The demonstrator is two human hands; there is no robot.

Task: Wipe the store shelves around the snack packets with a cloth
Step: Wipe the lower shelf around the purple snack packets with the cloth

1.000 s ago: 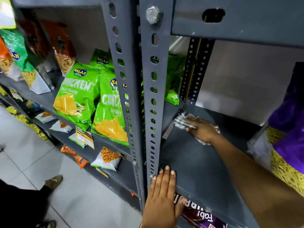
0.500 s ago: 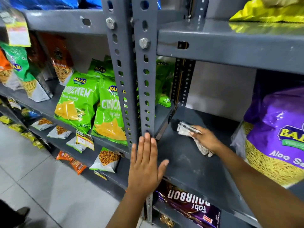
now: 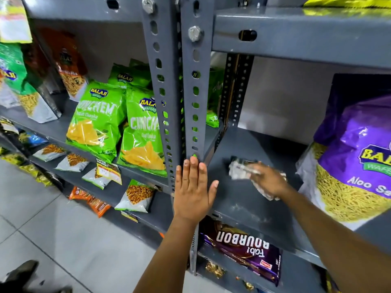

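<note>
My right hand (image 3: 269, 181) presses a crumpled white cloth (image 3: 240, 171) onto the grey metal shelf (image 3: 247, 208), left of a large purple snack packet (image 3: 355, 161). The hand is blurred. My left hand (image 3: 193, 191) lies flat, fingers together, against the perforated grey upright post (image 3: 191, 98) at the shelf's front corner, holding nothing. Two green snack packets (image 3: 97, 125) stand on the neighbouring shelf left of the post.
A purple biscuit pack (image 3: 243, 247) lies on the shelf below. Small white and orange packets (image 3: 135, 196) line the lower left shelf. An upper shelf (image 3: 300, 37) overhangs the wiping area. Tiled floor (image 3: 63, 240) lies at the lower left, with a shoe (image 3: 19, 271) at the corner.
My left hand rose from the shelf's front edge to lie flat on the post. My right hand slid the cloth from the back corner toward the front of the shelf.
</note>
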